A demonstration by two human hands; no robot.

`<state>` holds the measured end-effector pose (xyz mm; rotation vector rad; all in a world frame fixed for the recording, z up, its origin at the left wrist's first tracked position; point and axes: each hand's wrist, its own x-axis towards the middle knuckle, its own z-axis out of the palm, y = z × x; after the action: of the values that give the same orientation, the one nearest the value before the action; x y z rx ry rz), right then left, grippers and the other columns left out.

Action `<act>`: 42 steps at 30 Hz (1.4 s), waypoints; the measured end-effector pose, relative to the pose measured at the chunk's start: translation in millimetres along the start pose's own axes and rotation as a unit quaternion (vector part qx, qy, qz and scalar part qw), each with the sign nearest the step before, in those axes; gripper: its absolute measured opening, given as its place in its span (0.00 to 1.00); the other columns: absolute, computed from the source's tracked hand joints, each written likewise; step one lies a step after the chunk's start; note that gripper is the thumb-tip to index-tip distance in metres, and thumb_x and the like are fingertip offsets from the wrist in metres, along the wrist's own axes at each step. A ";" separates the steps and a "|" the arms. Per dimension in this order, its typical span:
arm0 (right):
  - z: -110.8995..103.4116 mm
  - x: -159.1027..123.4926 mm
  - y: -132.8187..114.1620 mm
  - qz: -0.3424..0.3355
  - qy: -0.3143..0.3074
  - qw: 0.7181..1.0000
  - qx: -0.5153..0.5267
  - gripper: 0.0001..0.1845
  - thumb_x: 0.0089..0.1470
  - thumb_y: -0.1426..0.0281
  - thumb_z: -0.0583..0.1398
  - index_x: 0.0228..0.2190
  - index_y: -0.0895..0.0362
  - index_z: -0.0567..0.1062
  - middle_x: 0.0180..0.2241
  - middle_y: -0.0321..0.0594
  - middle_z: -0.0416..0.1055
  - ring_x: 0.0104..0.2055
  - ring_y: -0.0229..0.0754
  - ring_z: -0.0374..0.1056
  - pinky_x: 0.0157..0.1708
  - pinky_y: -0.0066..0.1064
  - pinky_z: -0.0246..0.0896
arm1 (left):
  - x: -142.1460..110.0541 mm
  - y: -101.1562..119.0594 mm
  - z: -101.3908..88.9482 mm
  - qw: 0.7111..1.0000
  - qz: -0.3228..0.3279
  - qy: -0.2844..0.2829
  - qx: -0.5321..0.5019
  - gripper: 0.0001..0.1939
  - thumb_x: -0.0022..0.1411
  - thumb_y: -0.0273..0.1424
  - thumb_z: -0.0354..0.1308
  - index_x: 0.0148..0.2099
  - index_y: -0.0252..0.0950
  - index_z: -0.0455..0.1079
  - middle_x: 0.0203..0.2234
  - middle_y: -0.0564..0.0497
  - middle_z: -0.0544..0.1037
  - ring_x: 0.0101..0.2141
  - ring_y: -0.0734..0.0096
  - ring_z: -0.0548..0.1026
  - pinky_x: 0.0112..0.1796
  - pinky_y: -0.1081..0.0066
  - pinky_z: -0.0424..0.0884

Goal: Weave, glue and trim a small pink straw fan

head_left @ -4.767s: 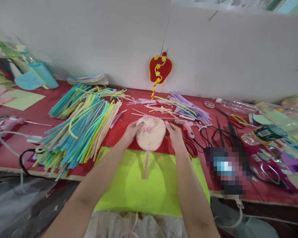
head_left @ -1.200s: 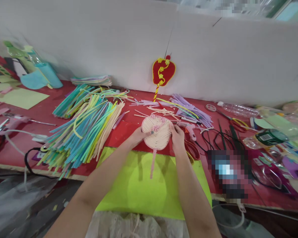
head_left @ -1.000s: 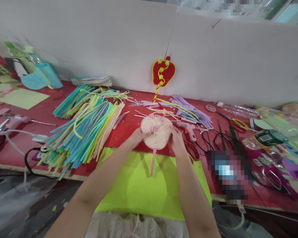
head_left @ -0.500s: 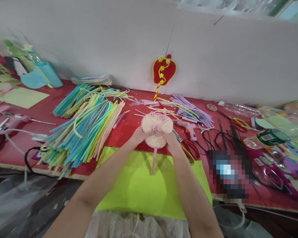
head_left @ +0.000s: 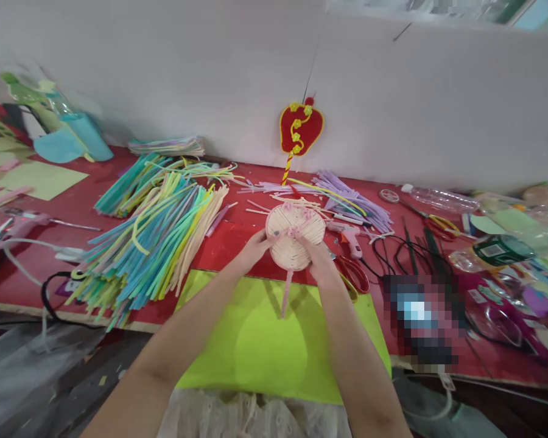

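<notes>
Over the red bench (head_left: pixel 237 238), our left hand (head_left: pixel 254 248) and right hand (head_left: pixel 318 258) clamp their grip on a round cream fan (head_left: pixel 291 254), pink-rimmed, with pink flowers (head_left: pixel 307 213) and a slim pink handle (head_left: pixel 285 295).

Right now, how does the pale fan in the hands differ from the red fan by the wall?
Colour: the pale fan is cream and pink; the red fan is red and yellow.
Handle: the pale fan's handle is pink; the red fan's is striped.
Support: the left hand and right hand hold the pale fan; the red fan stands by the wall.
Both carry small flowers.
</notes>
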<state>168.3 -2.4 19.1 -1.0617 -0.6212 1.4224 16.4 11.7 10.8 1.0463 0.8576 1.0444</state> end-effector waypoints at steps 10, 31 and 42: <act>0.7 0.6 0.0 -0.011 0.001 1.000 0.009 0.24 0.32 0.71 0.68 0.37 0.57 0.74 0.40 0.40 0.75 0.41 0.45 0.71 0.43 0.37 0.68 | -0.2 5.0 2.3 0.995 0.019 0.002 0.097 0.26 0.46 0.35 0.63 0.48 0.30 0.66 0.48 0.41 0.71 0.49 0.56 0.68 0.51 0.57 0.62; 4.6 0.4 4.3 -0.023 0.025 0.999 -0.008 0.25 0.32 0.71 0.68 0.38 0.57 0.74 0.38 0.39 0.76 0.39 0.44 0.72 0.40 0.36 0.69 | -3.9 8.4 7.7 0.991 0.005 0.031 0.129 0.23 0.45 0.30 0.64 0.45 0.30 0.67 0.44 0.41 0.74 0.45 0.57 0.72 0.47 0.59 0.67; 6.1 -1.4 2.4 -0.021 0.029 0.999 -0.009 0.24 0.31 0.70 0.69 0.37 0.58 0.75 0.37 0.39 0.76 0.38 0.44 0.72 0.39 0.35 0.70 | -2.5 2.3 7.7 0.992 0.078 0.028 0.098 0.31 0.44 0.30 0.64 0.51 0.30 0.60 0.50 0.38 0.69 0.49 0.59 0.68 0.50 0.59 0.63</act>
<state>161.7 -2.8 20.1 -1.0930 -0.6119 1.3478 22.3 7.7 15.5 1.2710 0.9497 1.1425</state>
